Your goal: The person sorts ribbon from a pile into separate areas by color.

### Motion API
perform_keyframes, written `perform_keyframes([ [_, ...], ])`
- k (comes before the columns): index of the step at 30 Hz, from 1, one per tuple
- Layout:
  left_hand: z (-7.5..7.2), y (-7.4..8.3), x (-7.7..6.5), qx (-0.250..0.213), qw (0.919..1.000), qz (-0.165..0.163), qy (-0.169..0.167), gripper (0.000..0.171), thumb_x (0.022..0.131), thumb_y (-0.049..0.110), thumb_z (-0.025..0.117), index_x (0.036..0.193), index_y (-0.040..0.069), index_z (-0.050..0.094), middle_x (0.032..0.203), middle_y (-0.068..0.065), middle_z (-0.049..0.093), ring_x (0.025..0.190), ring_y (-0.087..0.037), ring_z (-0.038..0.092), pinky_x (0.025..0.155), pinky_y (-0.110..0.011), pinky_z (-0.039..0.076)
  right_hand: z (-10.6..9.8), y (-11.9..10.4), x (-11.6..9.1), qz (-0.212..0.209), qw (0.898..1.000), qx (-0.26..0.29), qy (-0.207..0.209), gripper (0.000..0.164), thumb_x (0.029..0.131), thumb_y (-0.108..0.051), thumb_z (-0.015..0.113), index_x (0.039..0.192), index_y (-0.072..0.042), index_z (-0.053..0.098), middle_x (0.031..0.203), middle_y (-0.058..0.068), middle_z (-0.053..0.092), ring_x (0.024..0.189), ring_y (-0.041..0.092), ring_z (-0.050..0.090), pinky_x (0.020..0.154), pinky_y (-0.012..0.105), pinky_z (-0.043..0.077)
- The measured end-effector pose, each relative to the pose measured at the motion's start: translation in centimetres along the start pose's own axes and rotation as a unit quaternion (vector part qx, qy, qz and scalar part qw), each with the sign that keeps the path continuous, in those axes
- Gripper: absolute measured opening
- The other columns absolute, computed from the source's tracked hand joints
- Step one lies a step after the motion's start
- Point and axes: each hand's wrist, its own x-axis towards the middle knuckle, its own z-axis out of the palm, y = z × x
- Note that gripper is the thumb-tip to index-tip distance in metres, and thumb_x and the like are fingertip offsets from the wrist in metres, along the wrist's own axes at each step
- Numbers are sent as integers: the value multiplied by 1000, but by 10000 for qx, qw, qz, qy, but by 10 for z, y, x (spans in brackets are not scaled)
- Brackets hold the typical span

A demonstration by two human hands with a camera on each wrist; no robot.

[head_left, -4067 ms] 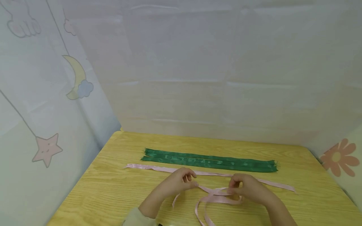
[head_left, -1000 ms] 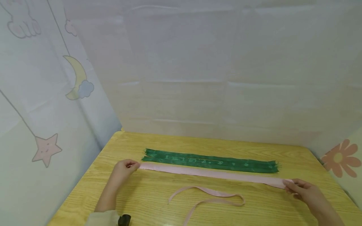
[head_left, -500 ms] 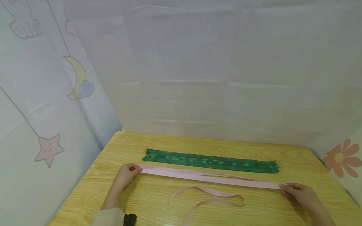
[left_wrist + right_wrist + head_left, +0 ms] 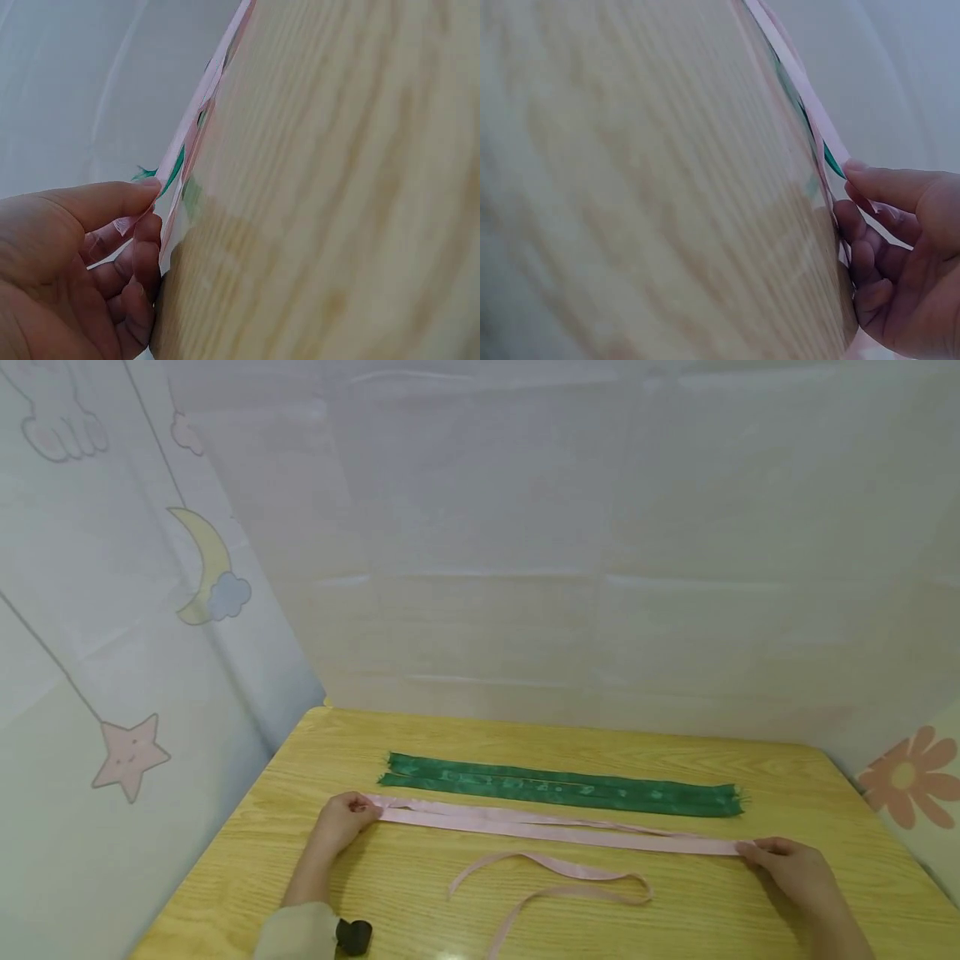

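Between my two hands a pink ribbon [image 4: 562,835] is stretched straight across the table. My left hand [image 4: 337,825] pinches its left end between thumb and fingers; in the left wrist view the short tail shows below the thumb. At the right end, my right hand [image 4: 797,870] pinches it the same way, close over the wood in the right wrist view. Just behind, a second pink ribbon [image 4: 480,813] lies along the table, partly covered. A third pink ribbon [image 4: 577,870] lies in a loose curve nearer me, its near end out of frame.
Farther back, green ribbons [image 4: 525,790] with frayed ends lie side by side, roughly parallel to the held ribbon. The wooden table [image 4: 247,860] ends at a pale sheet backdrop [image 4: 487,627]. A small black object [image 4: 354,937] is at my left sleeve [image 4: 300,931].
From the middle, where they handled a looped pink ribbon, my hands have spread apart and drawn it straight. Over the last second it has shifted slightly towards me, uncovering the ribbon behind.
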Motion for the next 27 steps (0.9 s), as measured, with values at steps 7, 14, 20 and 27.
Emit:
perform_keyframes([
  [7, 5, 3, 1, 210, 9995, -222, 24, 15, 82, 15, 69, 80, 3, 61, 71, -4, 51, 65, -17, 45, 58, -29, 37, 2, 0, 3, 22, 9997, -75, 219, 83, 84, -63, 49, 118, 13, 52, 121, 35, 47, 108, 53, 39, 84, 57, 36],
  [14, 6, 4, 2, 439, 9983, -389, 7, 17, 84, 19, 68, 82, 4, 60, 72, -5, 50, 65, -18, 44, 58, -30, 36, 4, -1, 2, -99, 9994, 60, 323, 77, 82, -62, 54, 110, 10, 58, 105, 27, 57, 98, 45, 49, 78, 52, 39],
  [20, 6, 6, 1, 578, 9975, -410, 44, 18, 84, 21, 67, 82, 5, 59, 71, -4, 50, 64, -18, 43, 57, -30, 35, 5, 0, 3, -114, 9990, 146, 413, 73, 81, -61, 57, 106, 8, 59, 102, 23, 59, 97, 41, 49, 78, 51, 38],
  [27, 6, 8, -1, 667, 9968, -433, 84, 18, 85, 21, 66, 81, 5, 59, 70, -4, 50, 62, -18, 43, 56, -30, 34, 7, 2, 4, -41, 9984, 245, 501, 72, 81, -60, 59, 105, 8, 59, 97, 18, 60, 94, 38, 50, 77, 49, 39],
])
